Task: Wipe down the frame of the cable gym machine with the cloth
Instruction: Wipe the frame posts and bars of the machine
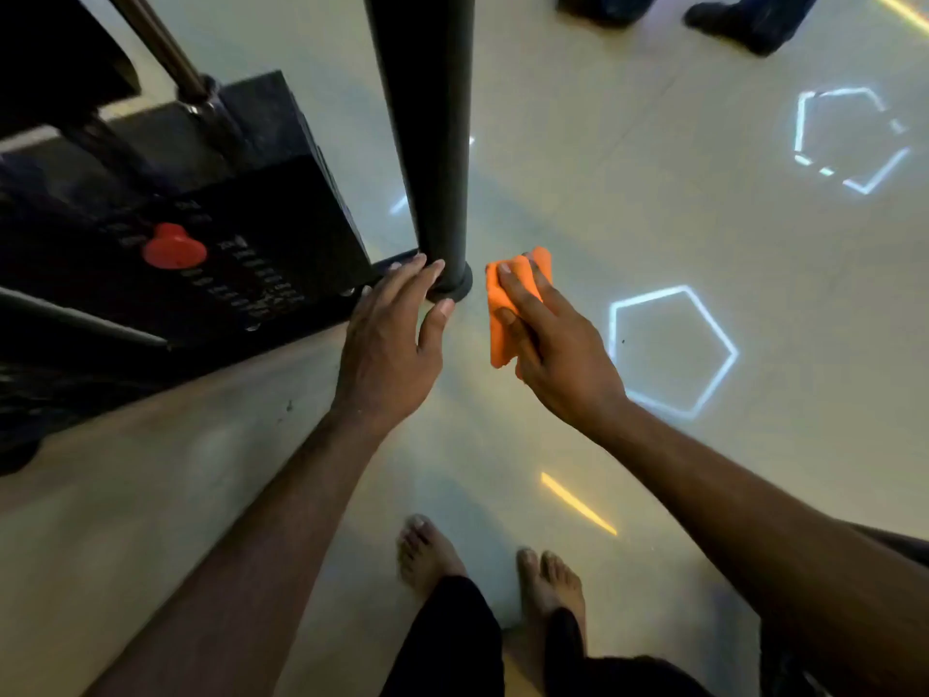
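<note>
1. your right hand (548, 344) holds the folded orange cloth (507, 309), fingers laid flat over its top and the thumb tucked beneath, so the cloth is gripped, not loose. it hangs just beside the foot of the dark upright post (427, 143) of the machine frame, on the post's outer side, not touching it.
2. your left hand (387, 344) is spread and relaxed, holding nothing; its fingertips (435, 266) sit at the post's round base collar (455, 286), on the far side of the post from the cloth. whether they actually touch the collar is hard to tell.
3. judged from this, you are at the bottom of the post, between strokes: the cloth is off the metal.
4. the next move calls for swinging the cloth inward from where you grip it, pressing it against the post and wrapping it partly round, then running it along the tube or round the collar.
5. inward of your left hand sits the black weight stack (226, 228) with its red selector pin (173, 249) and a chrome guide rod (166, 47); they crowd the post's inner side, so reaching round there will be tight.
6. your bare feet (432, 555) stand below the cloth on the glossy floor (653, 218), and another person's shoes (729, 22) are well beyond, out of the way.
</note>
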Demonstrator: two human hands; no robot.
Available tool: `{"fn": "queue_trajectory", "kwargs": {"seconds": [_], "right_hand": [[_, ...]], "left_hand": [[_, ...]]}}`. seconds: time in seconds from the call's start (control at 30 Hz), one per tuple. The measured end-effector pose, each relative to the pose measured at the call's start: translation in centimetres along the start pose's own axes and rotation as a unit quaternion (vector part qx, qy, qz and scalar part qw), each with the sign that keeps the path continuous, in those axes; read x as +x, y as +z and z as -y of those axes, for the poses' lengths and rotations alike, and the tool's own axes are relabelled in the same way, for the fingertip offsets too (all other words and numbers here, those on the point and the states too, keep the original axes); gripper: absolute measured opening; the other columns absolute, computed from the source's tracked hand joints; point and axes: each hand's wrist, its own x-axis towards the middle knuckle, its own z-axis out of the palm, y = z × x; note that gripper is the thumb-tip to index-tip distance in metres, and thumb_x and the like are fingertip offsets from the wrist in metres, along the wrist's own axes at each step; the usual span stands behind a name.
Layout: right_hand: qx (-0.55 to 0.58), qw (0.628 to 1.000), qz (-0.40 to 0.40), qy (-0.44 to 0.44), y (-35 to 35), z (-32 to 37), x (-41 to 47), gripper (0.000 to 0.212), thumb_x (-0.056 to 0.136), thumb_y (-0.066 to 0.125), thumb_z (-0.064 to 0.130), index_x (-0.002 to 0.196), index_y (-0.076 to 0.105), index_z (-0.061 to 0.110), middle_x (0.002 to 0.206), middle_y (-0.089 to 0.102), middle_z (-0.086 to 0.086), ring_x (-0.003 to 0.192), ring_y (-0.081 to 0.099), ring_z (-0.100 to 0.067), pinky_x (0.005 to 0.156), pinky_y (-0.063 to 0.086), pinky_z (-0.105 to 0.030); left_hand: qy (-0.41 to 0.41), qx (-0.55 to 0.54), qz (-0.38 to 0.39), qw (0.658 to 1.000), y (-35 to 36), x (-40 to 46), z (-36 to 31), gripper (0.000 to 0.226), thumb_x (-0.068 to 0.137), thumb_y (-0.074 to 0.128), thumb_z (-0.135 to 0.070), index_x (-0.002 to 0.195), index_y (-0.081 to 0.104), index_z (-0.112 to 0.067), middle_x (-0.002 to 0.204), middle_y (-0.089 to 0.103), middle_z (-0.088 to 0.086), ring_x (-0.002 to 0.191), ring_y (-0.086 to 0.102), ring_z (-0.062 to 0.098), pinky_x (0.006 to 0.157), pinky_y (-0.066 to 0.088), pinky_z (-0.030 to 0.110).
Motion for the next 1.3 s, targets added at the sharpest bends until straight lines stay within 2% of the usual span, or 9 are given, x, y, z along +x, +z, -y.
{"fn": "queue_trajectory", "kwargs": {"seconds": [0.1,0.2,0.33,0.43,0.6,0.77,0.93,1.2,1.3], "right_hand": [[0.001,1.0,0.018,0.007,-9.0,7.0,-2.7,0.057,0.116,0.033,0.048,0.171,0.019,0.047,0.181,0.019,0.003,0.13,0.065,-0.031,0.092,0.062,-0.048],[-0.006,1.0,0.019,0.012,-17.6,13.5,-4.4,0.057,0.116,0.03,0.049,0.171,0.017,0.048,0.179,0.026,-0.002,0.134,0.062,-0.033,0.099,0.059,-0.05],[-0.016,1.0,0.014,0.016,-28.0,22.4,-6.1,0.057,0.114,0.031,0.051,0.17,0.021,0.046,0.178,0.03,-0.005,0.125,0.067,-0.036,0.097,0.06,-0.051],[-0.013,0.999,-0.015,0.034,-35.0,29.1,-7.2,0.057,0.114,0.031,0.05,0.17,0.029,0.039,0.175,0.036,-0.009,0.126,0.066,-0.039,0.097,0.059,-0.05],[-0.025,0.996,-0.068,0.048,-43.0,38.0,-8.5,0.055,0.117,0.039,0.044,0.17,0.031,0.036,0.175,0.034,-0.011,0.136,0.061,-0.038,0.106,0.054,-0.048],[-0.06,0.99,-0.118,0.041,-48.0,43.9,-9.0,0.056,0.116,0.036,0.05,0.17,0.026,0.041,0.174,0.036,-0.009,0.124,0.069,-0.036,0.097,0.063,-0.051],[-0.065,0.981,-0.182,0.009,-52.2,47.5,-7.3,0.053,0.116,0.036,0.052,0.167,0.032,0.042,0.17,0.042,-0.008,0.078,0.073,-0.019,0.075,0.067,-0.045],[-0.104,0.963,-0.249,-0.006,-58.5,48.9,-0.3,0.05,0.114,0.036,0.061,0.163,0.035,0.05,0.168,0.042,0.003,0.089,0.076,-0.033,0.076,0.064,-0.047],[-0.129,0.959,-0.253,-0.015,-60.4,48.3,2.9,0.051,0.114,0.038,0.055,0.164,0.039,0.044,0.173,0.036,0.002,0.111,0.073,-0.035,0.082,0.061,-0.048]], "left_hand": [[0.002,0.038,0.029,0.999,-8.2,-2.8,-7.7,0.049,0.114,0.048,-0.038,0.16,0.048,-0.024,0.169,0.043,0.0,0.16,0.031,0.019,0.132,0.019,0.051],[0.024,0.07,0.047,0.996,-16.5,-4.9,-14.3,0.051,0.113,0.048,-0.039,0.161,0.046,-0.023,0.17,0.041,0.0,0.162,0.028,0.021,0.131,0.019,0.055],[0.043,0.106,0.048,0.992,-27.4,-6.6,-22.4,0.051,0.113,0.048,-0.039,0.161,0.046,-0.023,0.171,0.039,0.001,0.163,0.025,0.024,0.131,0.017,0.058],[0.066,0.122,0.05,0.989,-35.0,-7.9,-28.0,0.052,0.113,0.046,-0.041,0.161,0.046,-0.023,0.17,0.041,0.002,0.162,0.028,0.024,0.131,0.019,0.06],[0.117,0.153,0.048,0.98,-44.1,-9.7,-34.4,0.053,0.114,0.04,-0.047,0.164,0.04,-0.027,0.172,0.036,-0.001,0.162,0.025,0.021,0.132,0.017,0.06],[0.161,0.165,0.026,0.973,-50.1,-10.0,-38.3,0.056,0.114,0.041,-0.048,0.167,0.034,-0.03,0.176,0.028,-0.002,0.165,0.016,0.021,0.133,0.01,0.059],[0.204,0.167,-0.026,0.964,-54.1,-7.6,-39.9,0.056,0.114,0.039,-0.05,0.166,0.036,-0.028,0.177,0.025,-0.001,0.166,0.014,0.022,0.133,0.01,0.061],[0.265,0.186,-0.128,0.938,-56.7,1.7,-41.5,0.055,0.114,0.04,-0.049,0.165,0.038,-0.028,0.18,0.015,0.0,0.167,0.002,0.023,0.133,0.001,0.06],[0.275,0.2,-0.168,0.925,-56.3,5.2,-42.5,0.058,0.113,0.042,-0.05,0.167,0.035,-0.028,0.181,0.003,0.0,0.167,-0.007,0.025,0.133,0.0,0.061]]}}
